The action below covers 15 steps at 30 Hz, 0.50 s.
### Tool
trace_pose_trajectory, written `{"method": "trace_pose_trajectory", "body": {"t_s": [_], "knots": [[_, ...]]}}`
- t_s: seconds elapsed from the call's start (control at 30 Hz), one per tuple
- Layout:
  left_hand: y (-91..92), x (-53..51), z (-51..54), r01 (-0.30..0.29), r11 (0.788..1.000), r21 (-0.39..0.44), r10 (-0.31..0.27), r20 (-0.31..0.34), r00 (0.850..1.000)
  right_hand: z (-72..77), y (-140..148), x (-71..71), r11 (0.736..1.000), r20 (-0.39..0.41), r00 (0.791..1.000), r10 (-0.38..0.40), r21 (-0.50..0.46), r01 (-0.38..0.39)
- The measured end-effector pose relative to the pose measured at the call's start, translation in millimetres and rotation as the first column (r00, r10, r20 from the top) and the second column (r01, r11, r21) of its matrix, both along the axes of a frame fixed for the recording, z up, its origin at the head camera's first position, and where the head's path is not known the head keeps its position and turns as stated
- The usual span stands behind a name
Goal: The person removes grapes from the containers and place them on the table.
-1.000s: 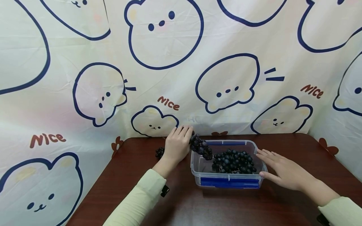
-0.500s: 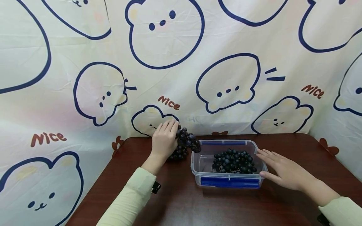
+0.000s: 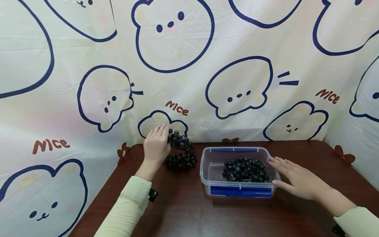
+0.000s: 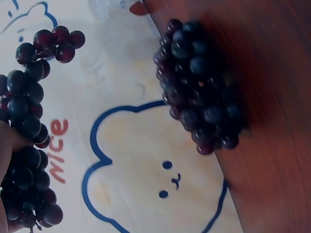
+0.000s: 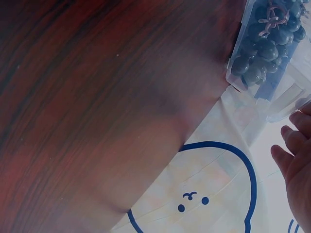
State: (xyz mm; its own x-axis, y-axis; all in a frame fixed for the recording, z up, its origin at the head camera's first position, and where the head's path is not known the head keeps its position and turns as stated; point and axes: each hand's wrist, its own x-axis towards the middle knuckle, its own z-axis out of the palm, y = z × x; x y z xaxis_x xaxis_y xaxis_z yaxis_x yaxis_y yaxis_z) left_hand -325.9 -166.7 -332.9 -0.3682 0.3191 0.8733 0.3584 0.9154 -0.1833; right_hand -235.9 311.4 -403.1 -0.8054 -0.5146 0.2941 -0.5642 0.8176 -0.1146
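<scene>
the left hand (image 3: 156, 144) and its held grape bunch (image 3: 180, 141) are now farther left, away from the plastic box (image 3: 240, 190); more of the second bunch (image 3: 181, 160) on the bench (image 3: 189, 210) shows.

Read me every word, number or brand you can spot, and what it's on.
"Nice", brown, on the patterned cloth, left.
"Nice", same cloth, near the middle.
"Nice", same cloth, right.
Faint marks on the cloth: unreadable.
Plastic box: nothing legible.
</scene>
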Motion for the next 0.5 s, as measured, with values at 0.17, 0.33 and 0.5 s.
{"method": "trace_pose_trajectory", "body": {"t_s": [0.17, 0.33, 0.5], "knots": [[-13.6, -3.8, -4.8, -0.039, 0.999, 0.024, 0.038, 0.016, 0.999, -1.7, 0.5, 0.2, 1.000, -0.008, 1.000, -0.003, -0.005, 0.003], [-25.1, -6.8, -9.4, -0.089, 0.995, 0.054, 0.087, 0.044, 0.995, -2.2, 0.7, 0.2, 1.000, -0.020, 1.000, 0.000, -0.004, 0.000], [-35.9, -7.0, -12.8, -0.155, 0.985, 0.077, 0.149, 0.079, 0.986, -1.5, 0.6, 0.6, 1.000, -0.005, 1.000, -0.013, -0.002, 0.013]]}}
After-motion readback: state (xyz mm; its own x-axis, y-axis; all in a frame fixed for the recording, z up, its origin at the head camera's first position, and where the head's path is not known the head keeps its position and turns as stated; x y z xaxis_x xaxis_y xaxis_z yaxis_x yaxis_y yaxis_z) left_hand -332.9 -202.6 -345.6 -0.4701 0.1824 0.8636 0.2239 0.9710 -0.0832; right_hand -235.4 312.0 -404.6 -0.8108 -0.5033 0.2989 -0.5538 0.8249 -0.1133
